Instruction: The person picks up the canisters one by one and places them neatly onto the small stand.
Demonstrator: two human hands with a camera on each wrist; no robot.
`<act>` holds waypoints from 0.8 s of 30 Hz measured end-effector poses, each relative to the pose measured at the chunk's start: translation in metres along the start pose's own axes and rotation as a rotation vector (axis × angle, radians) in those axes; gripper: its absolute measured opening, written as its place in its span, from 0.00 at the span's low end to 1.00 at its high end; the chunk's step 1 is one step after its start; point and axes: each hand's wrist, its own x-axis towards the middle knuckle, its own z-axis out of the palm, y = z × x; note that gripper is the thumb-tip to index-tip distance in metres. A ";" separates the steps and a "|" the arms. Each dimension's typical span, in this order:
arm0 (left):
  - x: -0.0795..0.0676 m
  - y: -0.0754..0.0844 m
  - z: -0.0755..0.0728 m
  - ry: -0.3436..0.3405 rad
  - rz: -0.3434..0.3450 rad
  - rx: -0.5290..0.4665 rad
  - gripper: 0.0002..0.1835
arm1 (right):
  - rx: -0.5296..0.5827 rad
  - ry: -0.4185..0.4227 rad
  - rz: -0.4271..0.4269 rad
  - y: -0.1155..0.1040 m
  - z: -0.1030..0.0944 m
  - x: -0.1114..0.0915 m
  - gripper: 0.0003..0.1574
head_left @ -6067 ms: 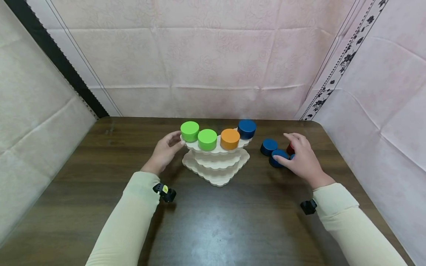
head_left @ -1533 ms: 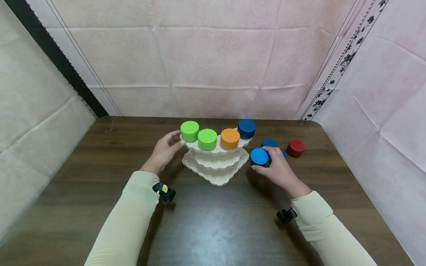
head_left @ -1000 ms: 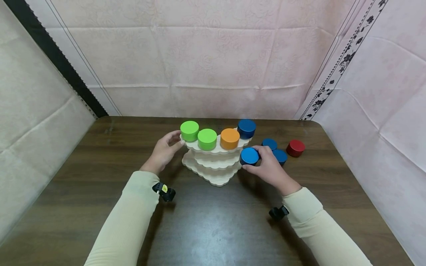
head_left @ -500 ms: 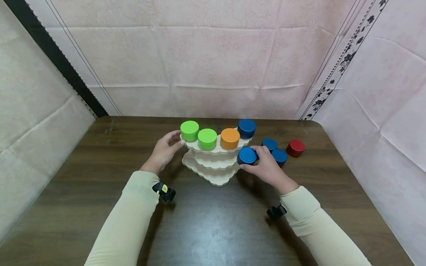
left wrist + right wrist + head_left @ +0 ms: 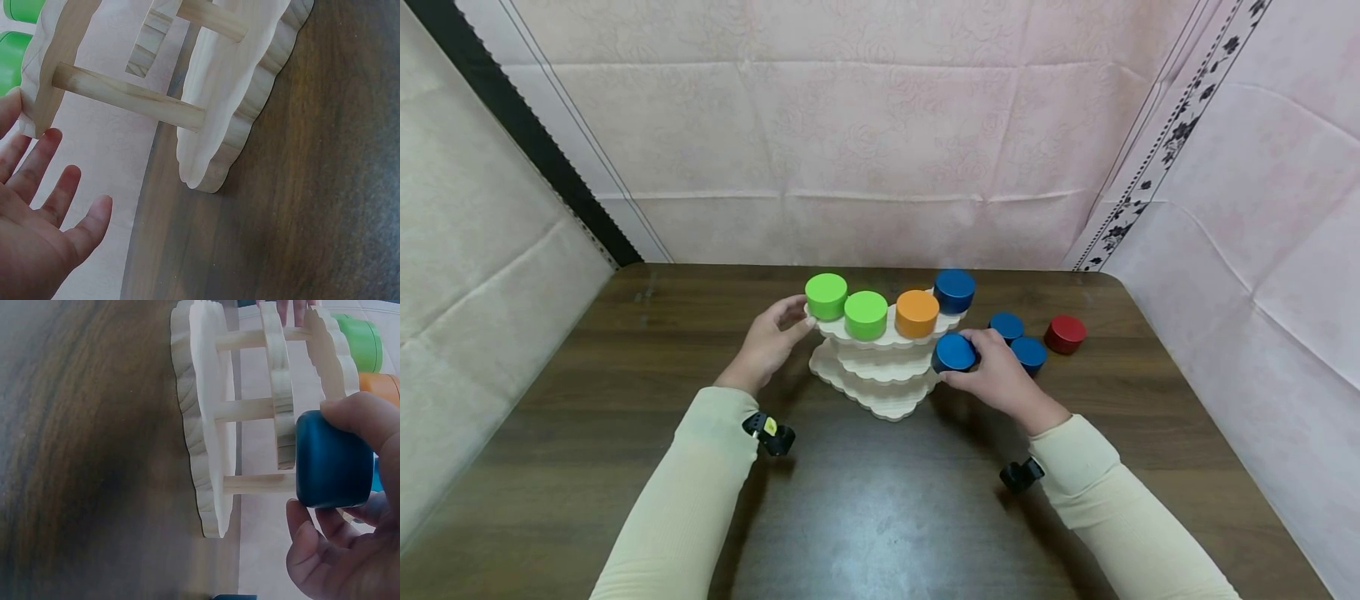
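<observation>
A pale wooden stand with scalloped tiers (image 5: pixel 887 397) is near the table's back. Its top tier carries two green round blocks (image 5: pixel 866 316), an orange one (image 5: pixel 917 314) and a blue one (image 5: pixel 955 291). My left hand (image 5: pixel 771 347) pinches the top tier's left edge between thumb and index finger; the other fingers spread free in the left wrist view. With thumb and fingertips, my right hand (image 5: pixel 1000 379) holds another blue round block (image 5: pixel 334 461) at the stand's right side, beside the middle tier. Whether this block touches the stand, I cannot tell.
Two more blue round blocks (image 5: pixel 1028 354) and a red one (image 5: pixel 1065 334) stand on the brown wooden table (image 5: pixel 880 508) beyond my right hand. Pale cloth (image 5: pixel 880 150) hangs behind the table and on both sides.
My right hand took hold of a blue round block from the group at right and carried it left to the stand. Lately it barely moves. My left hand stays put.
</observation>
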 end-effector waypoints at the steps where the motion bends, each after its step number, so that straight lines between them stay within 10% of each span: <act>1: 0.000 0.000 0.000 0.000 0.000 -0.002 0.29 | -0.003 -0.002 0.002 -0.001 0.000 0.000 0.43; 24: -0.001 0.001 0.000 0.003 -0.003 0.011 0.28 | -0.014 -0.014 0.040 -0.012 -0.001 0.004 0.45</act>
